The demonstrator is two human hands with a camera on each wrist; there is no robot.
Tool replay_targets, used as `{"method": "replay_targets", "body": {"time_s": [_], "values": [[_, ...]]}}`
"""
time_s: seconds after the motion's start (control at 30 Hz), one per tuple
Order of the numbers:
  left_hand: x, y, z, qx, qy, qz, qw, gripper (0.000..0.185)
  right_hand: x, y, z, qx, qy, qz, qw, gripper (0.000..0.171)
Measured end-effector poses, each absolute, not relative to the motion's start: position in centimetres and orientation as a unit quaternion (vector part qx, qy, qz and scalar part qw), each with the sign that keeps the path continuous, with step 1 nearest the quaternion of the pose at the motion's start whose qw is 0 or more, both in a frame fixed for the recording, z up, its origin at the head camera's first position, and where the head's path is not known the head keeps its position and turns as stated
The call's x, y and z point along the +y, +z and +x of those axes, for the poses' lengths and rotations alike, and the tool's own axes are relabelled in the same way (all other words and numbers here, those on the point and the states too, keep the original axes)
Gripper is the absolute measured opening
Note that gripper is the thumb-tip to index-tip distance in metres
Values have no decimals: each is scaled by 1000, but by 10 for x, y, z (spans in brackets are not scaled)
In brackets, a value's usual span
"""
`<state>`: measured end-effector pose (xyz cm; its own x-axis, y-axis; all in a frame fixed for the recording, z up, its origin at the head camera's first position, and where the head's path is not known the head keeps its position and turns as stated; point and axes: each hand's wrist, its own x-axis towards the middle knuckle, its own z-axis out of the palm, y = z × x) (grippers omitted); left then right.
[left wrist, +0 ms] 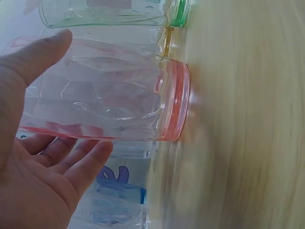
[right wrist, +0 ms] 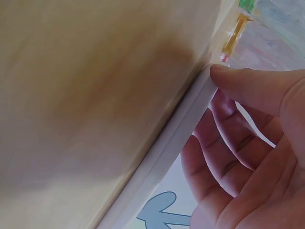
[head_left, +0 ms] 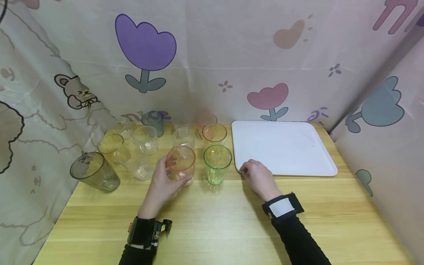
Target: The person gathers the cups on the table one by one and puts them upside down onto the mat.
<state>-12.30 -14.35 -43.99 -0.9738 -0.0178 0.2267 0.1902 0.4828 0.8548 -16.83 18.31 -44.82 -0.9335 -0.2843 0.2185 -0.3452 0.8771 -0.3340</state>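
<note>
A clear pink cup [head_left: 181, 163] stands upright at the front of a group of see-through cups, its red-tinted base on the table in the left wrist view. My left hand [head_left: 164, 184] holds this cup from the side, thumb at the near face and fingers round the far one. Beside it on the right stands a green cup [head_left: 217, 165], with an amber-rimmed cup [head_left: 214, 134] behind. At the near left corner of a white tray [head_left: 285, 147], my right hand [head_left: 260, 179] pinches the rim. Its thumb [right wrist: 252, 88] lies against the tray's edge, fingers bent over the inner side.
Several clear cups [head_left: 145, 138] stand behind and left of the pink one, along with a blue cup [head_left: 154, 123]. A dark grey cup [head_left: 96, 173] leans at the table's left edge. A patterned curtain [head_left: 205, 48] hangs behind the wooden table [head_left: 212, 228].
</note>
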Motion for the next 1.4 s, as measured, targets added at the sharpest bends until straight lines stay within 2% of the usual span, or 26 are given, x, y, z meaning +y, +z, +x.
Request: {"method": "replay_targets", "body": {"time_s": [0.5,0.77,1.17,1.4], "values": [[-143,-430,-119,-834,-541,-27,104,91,183,-446,-167,-965,185,164,84,14],[-138,-421,-118,-771,-618,-30,152,81,184,-447,-165,-962,187,173,96,16],[-128,-401,-117,-618,-740,-37,263,61,184,-447,-165,-961,186,177,100,16],[-115,-386,-118,-491,-824,-78,273,40,183,-446,-166,-961,183,181,102,16]]}}
